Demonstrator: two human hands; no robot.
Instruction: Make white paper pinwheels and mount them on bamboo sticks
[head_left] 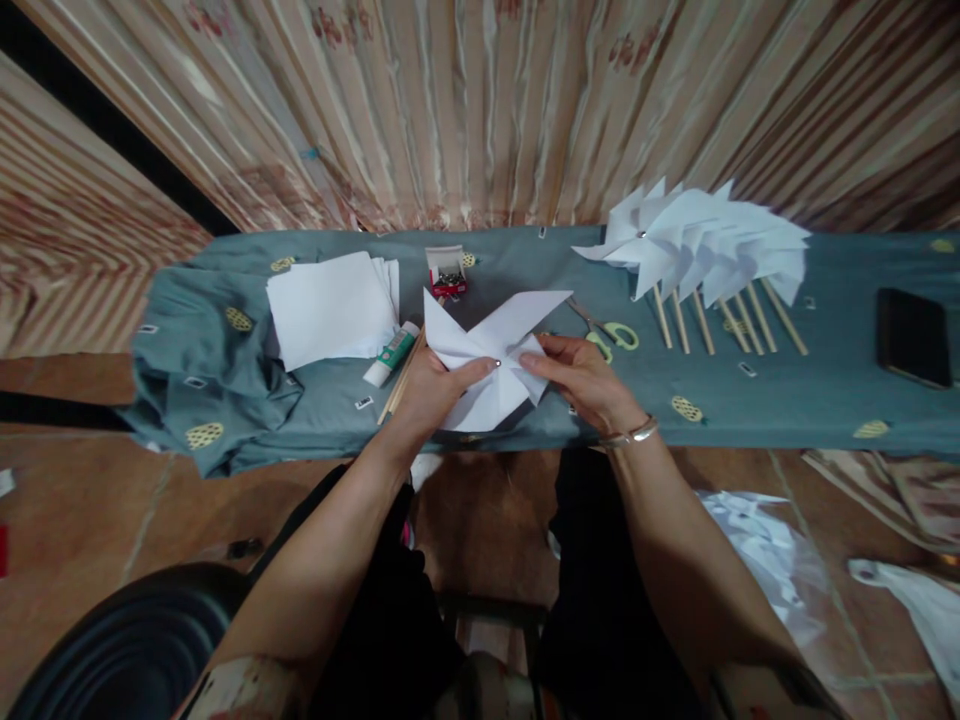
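Observation:
Both hands hold a white paper pinwheel [491, 330] with a small shiny pin at its centre. My left hand [435, 385] grips it from the left, its thumb pressed close beside the pin. On the other side, my right hand [581, 375] pinches a paper blade between thumb and fingers. Whether a stick is behind the paper is hidden. Beside my left hand lie thin wooden sticks [397, 392] and a green-and-white glue stick [392, 354]. Scissors with light green handles [611, 333] rest just beyond my right hand.
A stack of white paper [330, 308] lies at the left, near an open small box of pins [447, 272]. Several finished pinwheels [705, 240] on sticks overlap at the back right. A dark phone-like object [913, 337] is farther right. Paper scraps in a clear bag [765, 550] sit on the floor.

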